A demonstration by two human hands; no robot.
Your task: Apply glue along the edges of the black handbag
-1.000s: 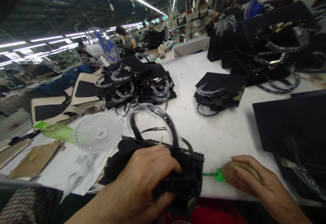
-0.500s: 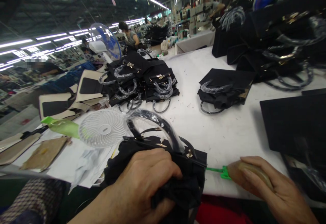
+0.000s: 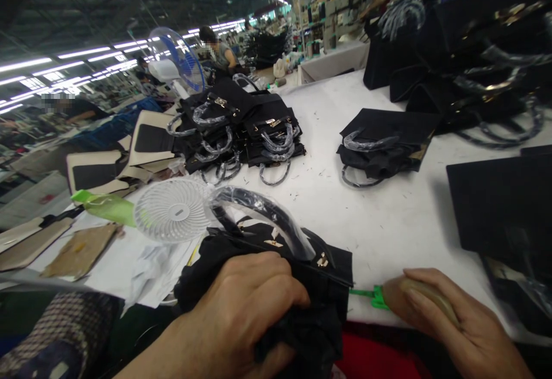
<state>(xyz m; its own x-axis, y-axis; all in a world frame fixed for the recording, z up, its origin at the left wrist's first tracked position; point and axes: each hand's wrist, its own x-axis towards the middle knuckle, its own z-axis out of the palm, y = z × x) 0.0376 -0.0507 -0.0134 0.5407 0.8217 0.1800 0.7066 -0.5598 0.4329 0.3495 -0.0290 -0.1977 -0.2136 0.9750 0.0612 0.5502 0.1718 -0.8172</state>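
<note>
A black handbag [image 3: 328,293] stands before me, its handle [image 3: 267,209] wrapped in clear plastic and gold-coloured metal fittings on top. My left hand [image 3: 259,293] grips the bag's soft black material, thumb below and fingers curled over it. In my right hand [image 3: 452,316] is a tool with a rounded tan handle [image 3: 401,295] and a thin green tip [image 3: 375,295]. That tip points left and reaches the bag's right edge; whether it touches cannot be made out.
A white fan [image 3: 176,209] lies just behind the bag, left of its handle. Several black handbags [image 3: 241,120] are piled beyond. Another bag lot [image 3: 383,131] lies on the white table [image 3: 328,195], and a larger stack [image 3: 474,62] rises at right. Paper [image 3: 116,258] covers the left side.
The view has shifted slightly. Both hands keep their grips, and the green tip stays by the bag's right edge.
</note>
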